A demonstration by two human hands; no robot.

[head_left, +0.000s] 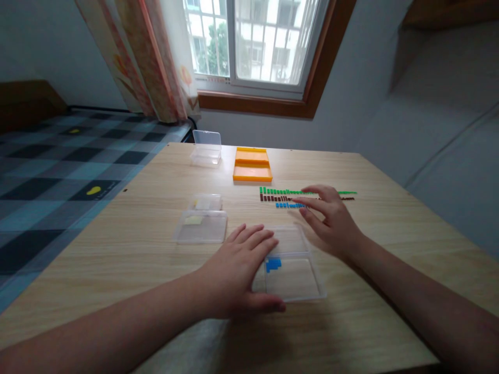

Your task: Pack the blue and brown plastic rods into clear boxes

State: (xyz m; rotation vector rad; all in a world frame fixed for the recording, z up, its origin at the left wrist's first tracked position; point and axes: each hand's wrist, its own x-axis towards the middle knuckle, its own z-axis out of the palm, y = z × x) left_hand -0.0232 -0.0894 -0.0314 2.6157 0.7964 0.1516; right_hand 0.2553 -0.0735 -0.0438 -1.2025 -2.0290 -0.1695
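Observation:
My left hand (241, 272) lies over the left side of a clear plastic box (294, 280), fingers stretched and thumb spread along its near edge. The box's hinged lid (290, 239) is folded back. Inside, a cluster of small blue pieces (273, 264) sits in the upper left corner. My right hand (331, 221) hovers at the rows of tiny pieces, thumb and fingers apart, nothing visible between them. Nearest its thumb is a short row of blue pieces (283, 205). A brown row (273, 198) and a longer green row (273, 191) run behind it, partly hidden by the fingers.
An orange two-part tray (252, 180) lies towards the back of the wooden table (128, 254). Left of it stands an open clear box (206, 153). Another open clear box (202, 234) with pale yellow pieces lies beyond my left hand. A checked bed (74, 171) adjoins the left side.

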